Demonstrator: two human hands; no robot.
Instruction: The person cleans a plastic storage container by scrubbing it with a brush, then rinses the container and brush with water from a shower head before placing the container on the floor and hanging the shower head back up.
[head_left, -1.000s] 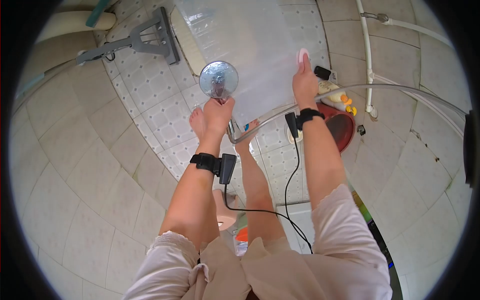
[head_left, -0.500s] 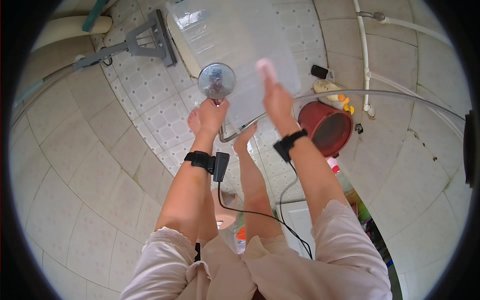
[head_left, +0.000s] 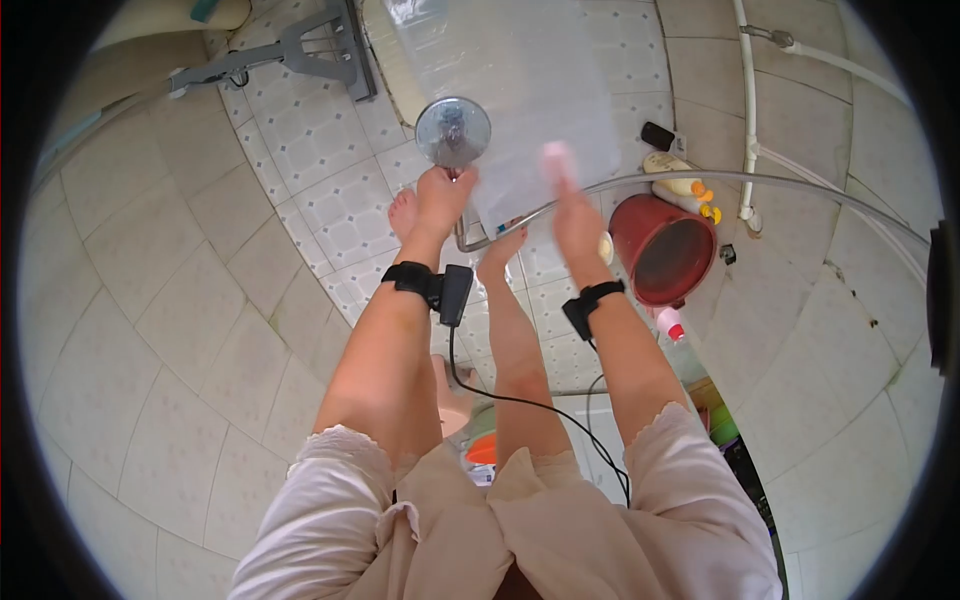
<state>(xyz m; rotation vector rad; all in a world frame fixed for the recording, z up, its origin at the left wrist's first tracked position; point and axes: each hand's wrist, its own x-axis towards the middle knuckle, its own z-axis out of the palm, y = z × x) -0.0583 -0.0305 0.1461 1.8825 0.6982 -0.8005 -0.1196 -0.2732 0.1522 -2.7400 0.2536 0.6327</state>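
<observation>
My left hand (head_left: 440, 203) is closed round the neck of a round silver shower head (head_left: 453, 132), whose disc points up toward me. From its handle a metal hose (head_left: 760, 180) bends below the hand and runs off to the right. My right hand (head_left: 578, 228) is closed on a small pink object (head_left: 558, 160), too smeared by motion to tell its kind. Beyond both hands a large translucent plastic sheet or lid (head_left: 540, 75) lies over the tiled floor, with the pink object above its near right part.
A red bucket (head_left: 630, 240) stands right of my right hand, near bottles (head_left: 675, 178) and a dark box-like item (head_left: 657, 136). A grey floor squeegee (head_left: 320, 55) is at upper left. White pipes (head_left: 751, 110) run along the right wall. Black cables (head_left: 520, 402) hang from my wrist straps.
Both hands appear slightly higher and further right as the view shifts. The pink object has moved a little toward me relative to the sheet. Both hands keep their hold.
</observation>
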